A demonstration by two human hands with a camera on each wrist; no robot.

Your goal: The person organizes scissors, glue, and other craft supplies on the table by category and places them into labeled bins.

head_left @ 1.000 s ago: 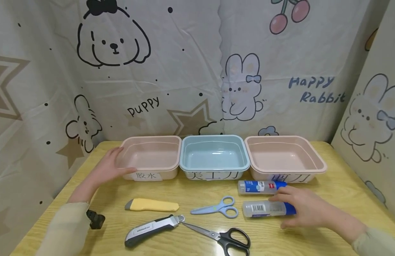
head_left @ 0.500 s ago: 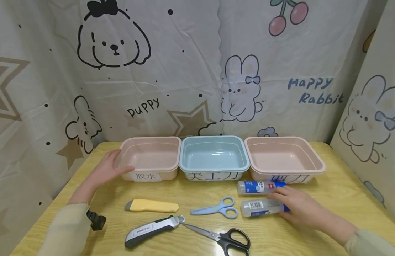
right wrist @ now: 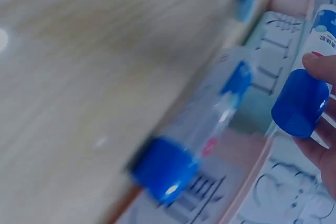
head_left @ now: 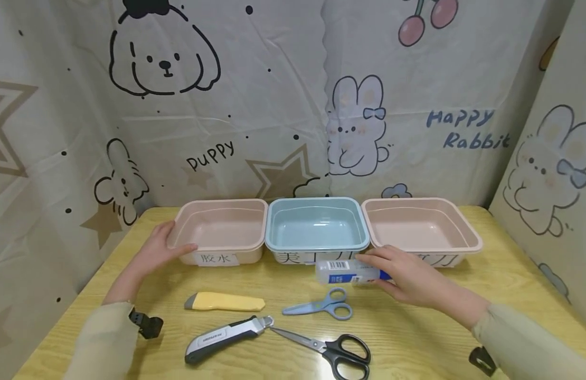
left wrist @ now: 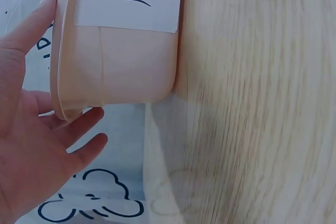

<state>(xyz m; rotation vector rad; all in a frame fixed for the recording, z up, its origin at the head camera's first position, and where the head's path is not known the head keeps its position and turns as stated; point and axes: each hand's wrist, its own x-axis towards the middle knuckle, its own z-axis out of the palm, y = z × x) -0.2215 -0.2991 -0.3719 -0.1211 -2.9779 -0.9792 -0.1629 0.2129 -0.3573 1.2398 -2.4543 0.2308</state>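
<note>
A clear glue bottle (head_left: 340, 272) with a blue cap is gripped near its cap end by my right hand (head_left: 412, 277), raised over the table before the blue box. In the right wrist view, thumb and fingers close around this bottle's blue cap (right wrist: 300, 103). A second glue bottle (right wrist: 207, 114) lies on the table below it; in the head view it is mostly hidden. My left hand (head_left: 155, 252) touches the left pink box (head_left: 231, 248) at its corner. The left wrist view shows its thumb (left wrist: 39, 22) along the rim, the fingers spread at the box's end.
A blue box (head_left: 317, 247) and another pink box (head_left: 421, 248) complete the row at the back, with paper labels in front. Nearer lie a yellow utility knife (head_left: 226, 302), a grey-black utility knife (head_left: 226, 339), small blue scissors (head_left: 321, 306) and black-handled scissors (head_left: 340, 353).
My right hand has taken hold of the nearer glue bottle and carried it up and left, toward the blue box. The left hand stays at the pink box's corner.
</note>
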